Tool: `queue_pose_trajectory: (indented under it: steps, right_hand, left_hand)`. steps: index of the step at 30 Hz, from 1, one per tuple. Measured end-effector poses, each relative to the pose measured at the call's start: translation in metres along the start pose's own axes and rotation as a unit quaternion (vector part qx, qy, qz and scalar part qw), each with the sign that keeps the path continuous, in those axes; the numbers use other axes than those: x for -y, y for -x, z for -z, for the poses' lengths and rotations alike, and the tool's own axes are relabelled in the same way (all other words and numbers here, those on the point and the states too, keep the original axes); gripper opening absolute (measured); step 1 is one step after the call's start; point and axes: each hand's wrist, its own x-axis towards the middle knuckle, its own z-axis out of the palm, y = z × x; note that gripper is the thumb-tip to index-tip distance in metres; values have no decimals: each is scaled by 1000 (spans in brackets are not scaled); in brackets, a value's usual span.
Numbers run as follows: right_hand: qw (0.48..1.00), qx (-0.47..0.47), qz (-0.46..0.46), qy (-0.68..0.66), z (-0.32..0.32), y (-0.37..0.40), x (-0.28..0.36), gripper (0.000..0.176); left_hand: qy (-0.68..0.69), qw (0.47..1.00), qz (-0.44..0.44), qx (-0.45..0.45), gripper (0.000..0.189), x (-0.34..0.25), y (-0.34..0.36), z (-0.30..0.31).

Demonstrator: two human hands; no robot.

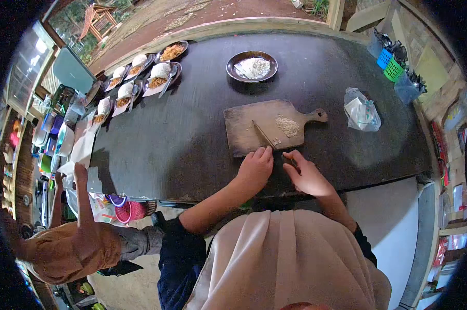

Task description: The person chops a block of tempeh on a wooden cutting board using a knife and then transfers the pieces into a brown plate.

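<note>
A wooden cutting board (243, 114) lies on the dark table, with a pile of finely chopped pale food (287, 125) on its right half. The knife (263, 133) slants across the board, its blade tip pointing away from me. My right hand (308, 175) is closed around the knife's handle at the board's front edge. Beside the blade, my left hand (256, 166) has its fingers pressed together at the same edge; what they hold is hidden. A few small cut pieces (276, 141) sit close to the blade. Behind the board stands a dark plate with white food (254, 67).
Plates of rice (160, 72) and a plate of orange food (172, 50) stand at the back left. A plastic bag with white contents (361, 112) lies right of the board. Green (393, 68) and blue baskets hold utensils. Another person (73, 250) reaches toward paper at the left.
</note>
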Motion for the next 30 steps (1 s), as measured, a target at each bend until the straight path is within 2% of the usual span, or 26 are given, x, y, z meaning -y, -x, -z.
queue_pose_trajectory:
  steps: [1, 4, 7, 9, 11, 12, 13, 15, 17, 19, 20, 21, 23, 25, 27, 28, 29, 30]
  right_hand:
    - [995, 53, -84, -19, 8, -2, 10, 33]
    - [999, 24, -39, -1, 2, 6, 7, 33]
    - [999, -22, 7, -25, -16, -1, -7, 33]
    - [999, -6, -2, -48, -5, -2, -2, 32]
    - [987, 74, -136, -46, 14, 1, 21, 31]
    - [997, 42, -58, -8, 7, 4, 11, 30]
    - [997, 43, -58, -8, -4, 2, 0, 30]
    - [995, -64, 78, -2, -22, 1, -16, 29]
    - [996, -48, 70, -26, -11, -3, -7, 29]
    - [995, 51, -77, -43, 9, -2, 18, 30]
    - [990, 73, -109, -58, 14, 1, 26, 30]
    - [990, 74, -108, -58, 4, 1, 14, 30]
    - [995, -60, 83, -21, -20, -2, -12, 30]
    - [998, -43, 47, -31, -15, -5, -9, 29]
    - [999, 18, -15, -43, -1, -7, 5, 29]
    - [995, 46, -59, -63, 5, -4, 12, 28]
    - [995, 47, -57, -62, 3, -2, 8, 28]
    - [998, 22, -10, -50, -3, 0, 0, 29]
  left_hand:
    - [-2, 1000, 1, -2, 35, 1, 0, 0]
    - [13, 1000, 5, 17, 34, 1, 0, -1]
    - [20, 1000, 9, -8, 37, 1, 0, 0]
    - [29, 999, 7, 11, 39, 2, 0, 4]
    - [34, 999, 8, 11, 41, 3, 0, 1]
    - [40, 999, 10, 12, 43, 4, 1, 0]
    - [40, 999, 10, 13, 43, 4, 2, 0]
    - [48, 999, 14, 6, 45, 3, 4, 0]
    - [53, 999, 12, 0, 46, 4, 5, 1]
    - [55, 998, 11, -10, 48, 6, 4, 1]
    - [53, 998, 4, -15, 48, 7, 5, -1]
    - [52, 998, -2, -19, 48, 8, 5, -2]
    - [55, 998, -1, -22, 47, 8, 5, -2]
    - [60, 998, -1, -25, 46, 7, 4, -3]
    - [71, 996, 10, -45, 34, 7, 3, -4]
    - [70, 996, 11, -47, 34, 8, 3, -3]
    - [74, 996, 10, -55, 33, 9, 4, -3]
    - [79, 995, 8, -62, 33, 9, 5, -3]
